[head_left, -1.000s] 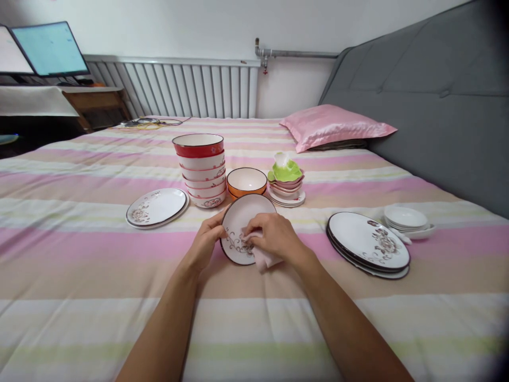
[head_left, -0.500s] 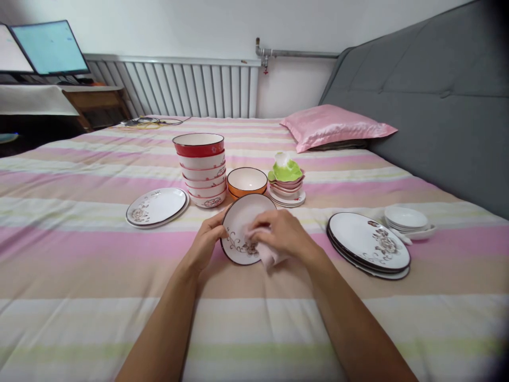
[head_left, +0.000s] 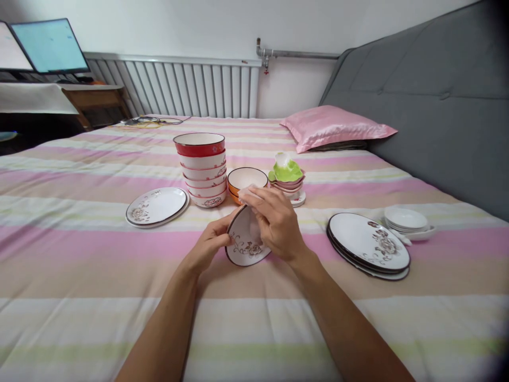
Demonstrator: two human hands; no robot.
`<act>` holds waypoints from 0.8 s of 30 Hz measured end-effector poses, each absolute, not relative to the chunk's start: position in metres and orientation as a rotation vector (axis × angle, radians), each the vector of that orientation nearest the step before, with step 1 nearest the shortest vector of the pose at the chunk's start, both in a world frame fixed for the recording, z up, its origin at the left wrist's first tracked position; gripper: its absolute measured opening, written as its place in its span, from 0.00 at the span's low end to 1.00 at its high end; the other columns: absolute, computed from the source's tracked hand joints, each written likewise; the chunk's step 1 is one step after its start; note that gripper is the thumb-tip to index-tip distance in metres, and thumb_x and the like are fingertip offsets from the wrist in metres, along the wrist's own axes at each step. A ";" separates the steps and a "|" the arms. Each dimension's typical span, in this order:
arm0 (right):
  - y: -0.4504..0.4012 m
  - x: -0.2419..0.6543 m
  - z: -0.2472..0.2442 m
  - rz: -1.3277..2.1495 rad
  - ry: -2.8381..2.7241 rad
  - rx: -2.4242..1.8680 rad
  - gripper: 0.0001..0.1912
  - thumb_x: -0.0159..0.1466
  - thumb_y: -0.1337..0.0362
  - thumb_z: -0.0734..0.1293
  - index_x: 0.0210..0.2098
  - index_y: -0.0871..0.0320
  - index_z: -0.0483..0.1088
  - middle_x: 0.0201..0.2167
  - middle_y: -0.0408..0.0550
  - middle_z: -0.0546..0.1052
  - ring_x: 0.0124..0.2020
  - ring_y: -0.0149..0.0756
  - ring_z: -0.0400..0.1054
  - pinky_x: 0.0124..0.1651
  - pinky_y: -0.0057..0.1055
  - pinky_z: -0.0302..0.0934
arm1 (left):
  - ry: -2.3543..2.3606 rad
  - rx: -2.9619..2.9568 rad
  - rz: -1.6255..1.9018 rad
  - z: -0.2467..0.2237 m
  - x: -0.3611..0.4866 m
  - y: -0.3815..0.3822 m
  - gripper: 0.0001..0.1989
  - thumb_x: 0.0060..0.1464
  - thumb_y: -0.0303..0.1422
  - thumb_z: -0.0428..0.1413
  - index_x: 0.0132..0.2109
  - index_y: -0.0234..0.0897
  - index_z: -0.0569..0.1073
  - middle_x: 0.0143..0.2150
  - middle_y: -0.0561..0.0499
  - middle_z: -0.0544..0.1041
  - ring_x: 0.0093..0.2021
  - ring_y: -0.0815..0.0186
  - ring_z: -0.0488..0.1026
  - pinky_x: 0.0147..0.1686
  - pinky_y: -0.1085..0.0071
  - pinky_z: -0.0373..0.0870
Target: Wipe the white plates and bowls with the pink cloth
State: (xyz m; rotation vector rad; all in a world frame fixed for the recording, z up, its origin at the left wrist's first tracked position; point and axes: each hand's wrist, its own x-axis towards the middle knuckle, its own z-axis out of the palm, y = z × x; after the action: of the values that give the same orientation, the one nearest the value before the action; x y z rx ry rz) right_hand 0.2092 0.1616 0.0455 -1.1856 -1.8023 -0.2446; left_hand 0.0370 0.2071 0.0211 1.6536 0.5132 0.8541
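Observation:
A round white plate (head_left: 242,249) with a dark rim and a brown flower pattern is tilted up above the bed. My left hand (head_left: 210,241) grips it by its left edge, thumb on the face. In my right hand (head_left: 278,220) is a pale pink cloth (head_left: 248,192), pressed at the plate's upper edge. That hand covers the plate's upper right part. Just behind stand an orange bowl (head_left: 247,178) and a tall stack of red and white bowls (head_left: 202,172).
Flower-patterned plates (head_left: 358,239) are stacked at the right beside small white dishes (head_left: 405,217). More plates (head_left: 159,206) lie at the left. Leaf-shaped green and pink dishes (head_left: 287,172) stand behind my right hand. A pink pillow (head_left: 338,127) rests by the grey headboard (head_left: 429,90).
My right hand has moved the cloth from the lower flower pattern up to the plate's top edge. The flower is now uncovered. My left hand keeps its hold; the plate has tilted a little.

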 end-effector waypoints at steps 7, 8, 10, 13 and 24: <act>0.161 0.209 0.045 -0.199 -1.889 -1.369 0.21 0.64 0.70 0.55 0.55 0.52 0.63 0.52 0.48 0.68 0.51 0.40 0.59 0.54 0.39 0.53 | 0.565 1.629 0.830 0.019 0.037 0.208 0.33 0.38 0.22 0.48 0.55 0.41 0.70 0.59 0.54 0.68 0.55 0.52 0.63 0.54 0.60 0.57; 0.161 0.209 0.045 -0.187 -1.876 -1.390 0.20 0.64 0.70 0.55 0.54 0.52 0.63 0.51 0.48 0.68 0.50 0.41 0.60 0.53 0.39 0.54 | 0.559 1.629 0.837 0.019 0.037 0.208 0.34 0.38 0.22 0.48 0.55 0.41 0.70 0.59 0.54 0.67 0.57 0.52 0.61 0.55 0.60 0.56; 0.162 0.211 0.043 -0.155 -1.841 -1.422 0.20 0.64 0.69 0.55 0.54 0.53 0.63 0.48 0.49 0.68 0.49 0.41 0.60 0.52 0.40 0.54 | 0.541 1.631 0.851 0.019 0.037 0.208 0.34 0.37 0.21 0.48 0.55 0.41 0.70 0.60 0.55 0.67 0.60 0.51 0.58 0.57 0.61 0.55; 0.164 0.215 0.041 -0.076 -1.780 -1.432 0.20 0.63 0.70 0.56 0.53 0.53 0.63 0.46 0.50 0.68 0.47 0.42 0.61 0.51 0.39 0.55 | 0.522 1.627 0.842 0.019 0.037 0.208 0.35 0.37 0.21 0.47 0.56 0.41 0.69 0.60 0.55 0.67 0.62 0.52 0.56 0.58 0.61 0.54; 0.186 0.246 0.021 0.368 -1.609 -1.264 0.14 0.61 0.66 0.59 0.46 0.56 0.64 0.45 0.49 0.70 0.48 0.39 0.63 0.53 0.38 0.55 | 0.569 1.564 0.842 0.020 0.039 0.206 0.35 0.37 0.22 0.47 0.57 0.40 0.68 0.58 0.54 0.69 0.59 0.52 0.60 0.54 0.62 0.58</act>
State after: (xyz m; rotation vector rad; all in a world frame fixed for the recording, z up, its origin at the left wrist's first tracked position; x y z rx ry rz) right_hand 0.2456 0.1858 0.0211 -1.2645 -1.6091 0.3679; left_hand 0.0387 0.2062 0.0199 1.5636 0.5690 0.8424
